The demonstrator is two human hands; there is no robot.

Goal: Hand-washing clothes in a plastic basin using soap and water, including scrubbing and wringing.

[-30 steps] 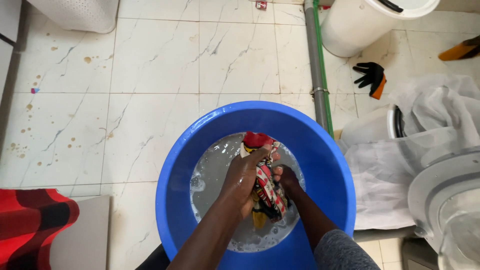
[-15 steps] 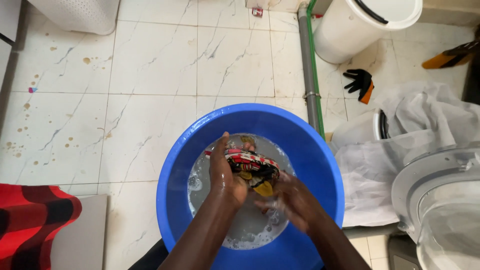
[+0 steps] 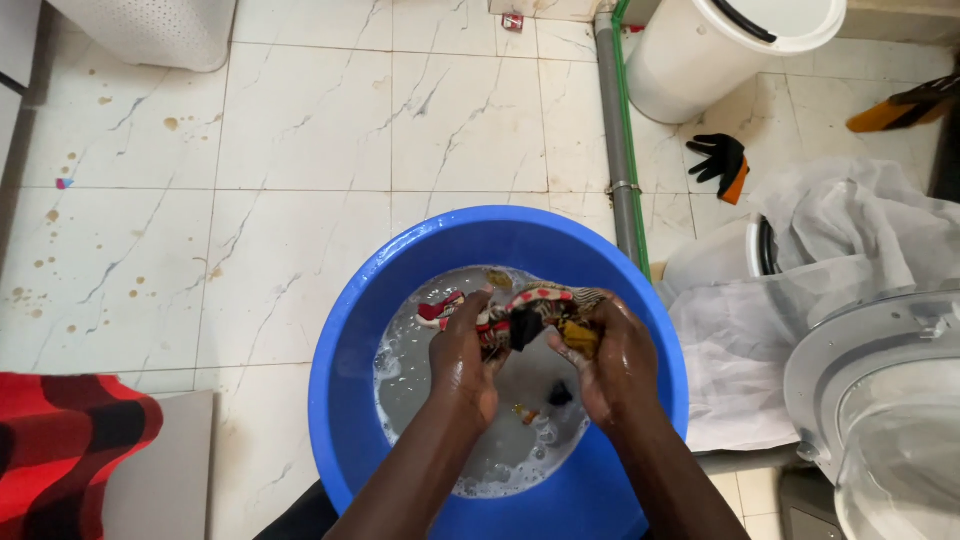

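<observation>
The blue basin (image 3: pixel 350 400) stands on the tiled floor (image 3: pixel 300 150), holding soapy water (image 3: pixel 500 460). A patterned cloth (image 3: pixel 535 305) is held above the water, its long axis running left to right between both hands. Left hand (image 3: pixel 465 355) and right hand (image 3: pixel 610 360) are each closed on it in a full grip, equally near. The cloth's lower folds are hidden behind the fingers.

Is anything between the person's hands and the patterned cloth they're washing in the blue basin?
Nothing visible. The left hand and right hand both grip the bunched patterned cloth directly, holding it just above the soapy water inside the blue basin. No other item lies between hands and cloth.
</observation>
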